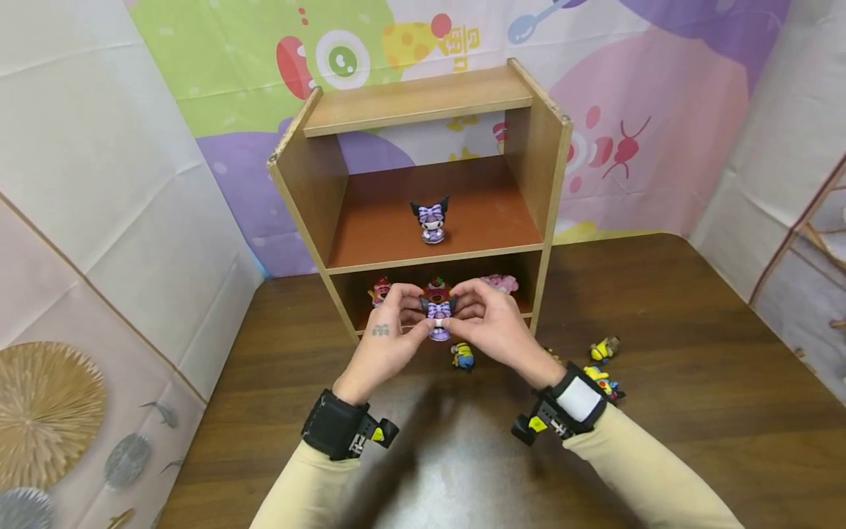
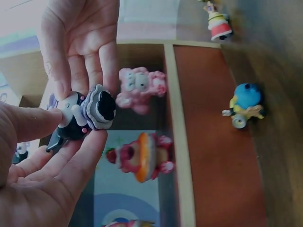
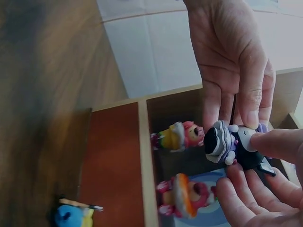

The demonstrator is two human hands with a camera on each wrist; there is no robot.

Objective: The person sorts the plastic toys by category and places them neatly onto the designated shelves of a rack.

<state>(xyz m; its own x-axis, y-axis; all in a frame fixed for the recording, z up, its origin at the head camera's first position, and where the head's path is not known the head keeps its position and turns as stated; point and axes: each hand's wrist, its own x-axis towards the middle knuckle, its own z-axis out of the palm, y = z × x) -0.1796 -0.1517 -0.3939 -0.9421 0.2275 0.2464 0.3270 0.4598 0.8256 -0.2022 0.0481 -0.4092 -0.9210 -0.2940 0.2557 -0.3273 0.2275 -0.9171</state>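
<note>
Clocked from the held figure (image 1: 439, 311), the upper shelf (image 1: 377, 231) has open board at 11 and 1 o'clock; a standing figure (image 1: 432, 224) blocks 12, and the left panel (image 1: 311, 191) and right panel (image 1: 532, 162) wall the sides. Below, a red figure (image 1: 380, 289) at 10, a strawberry-topped figure (image 1: 437, 289) at 12 and a pink figure (image 1: 502, 283) at 2 obstruct; gaps there seem narrow, though the left hand (image 1: 390, 338) and right hand (image 1: 492, 327) hide much. On the table (image 1: 277, 367), a blue-and-yellow figure (image 1: 464, 357) obstructs 5, two yellow figures (image 1: 602, 350) 3 to 4; 9 is passable.
</note>
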